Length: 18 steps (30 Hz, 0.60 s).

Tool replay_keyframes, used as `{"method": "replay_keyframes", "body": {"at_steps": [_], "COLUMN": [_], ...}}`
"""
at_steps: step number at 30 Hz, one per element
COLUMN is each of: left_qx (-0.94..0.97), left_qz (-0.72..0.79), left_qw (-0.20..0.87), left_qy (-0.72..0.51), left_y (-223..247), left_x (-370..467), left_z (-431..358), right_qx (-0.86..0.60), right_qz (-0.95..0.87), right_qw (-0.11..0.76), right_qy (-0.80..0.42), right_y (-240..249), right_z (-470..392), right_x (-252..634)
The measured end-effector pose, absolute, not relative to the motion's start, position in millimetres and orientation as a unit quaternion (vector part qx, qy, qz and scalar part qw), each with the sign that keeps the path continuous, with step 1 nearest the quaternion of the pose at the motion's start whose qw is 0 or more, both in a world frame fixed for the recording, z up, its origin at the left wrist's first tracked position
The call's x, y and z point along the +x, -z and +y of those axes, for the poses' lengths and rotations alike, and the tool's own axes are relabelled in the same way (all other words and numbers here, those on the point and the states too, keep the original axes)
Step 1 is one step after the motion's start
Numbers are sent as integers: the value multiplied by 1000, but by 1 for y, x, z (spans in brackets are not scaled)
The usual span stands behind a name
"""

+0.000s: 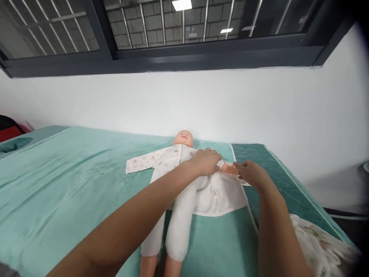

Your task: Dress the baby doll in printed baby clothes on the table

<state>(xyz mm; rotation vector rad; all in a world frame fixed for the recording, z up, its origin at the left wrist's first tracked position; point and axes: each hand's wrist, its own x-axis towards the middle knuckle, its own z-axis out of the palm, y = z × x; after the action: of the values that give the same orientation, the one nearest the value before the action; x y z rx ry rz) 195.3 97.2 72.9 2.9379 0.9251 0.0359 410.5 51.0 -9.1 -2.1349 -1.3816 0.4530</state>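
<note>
A baby doll [184, 137] lies on its back, its head toward the wall, in white padded pants [181, 221]. A white printed baby jacket [167, 158] covers one side of its chest, with that sleeve stretched out to the left. The jacket's other half [221, 196] is spread flat under the doll on the right. My left hand [205, 161] is closed around the doll's upper arm near the shoulder; its fingertips are partly hidden. My right hand [251, 173] pinches at the doll's bare hand [230, 168], beside the jacket's right sleeve end [244, 182].
Green sheets [72, 184] cover the bed, with a darker green strip [284, 184] at right. Crumpled white printed cloth [319, 246] lies at lower right. Behind stands a white wall [144, 100] under a barred window [184, 57]. A red and black item [10, 129] is at far left.
</note>
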Motion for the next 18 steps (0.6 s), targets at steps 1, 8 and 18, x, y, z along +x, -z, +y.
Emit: {"method": "replay_keyframes", "body": {"at_steps": [1,8,18], "left_qx": [953,942,963], "left_qz": [300,314,269], "left_qw": [41,25,3], "left_qy": [18,119,30], "left_y": [-70,-53,-61], "left_x": [206,245,209], "left_z": [101,128,154], "right_qx": [-800,-776,-759], "right_qz": [-509,-458,-463], "right_qw": [267,359,354], "right_qy": [-169,-246,-291], "right_y": [4,7,18], "right_z": [50,47,61], "right_x": [409,432,416]}}
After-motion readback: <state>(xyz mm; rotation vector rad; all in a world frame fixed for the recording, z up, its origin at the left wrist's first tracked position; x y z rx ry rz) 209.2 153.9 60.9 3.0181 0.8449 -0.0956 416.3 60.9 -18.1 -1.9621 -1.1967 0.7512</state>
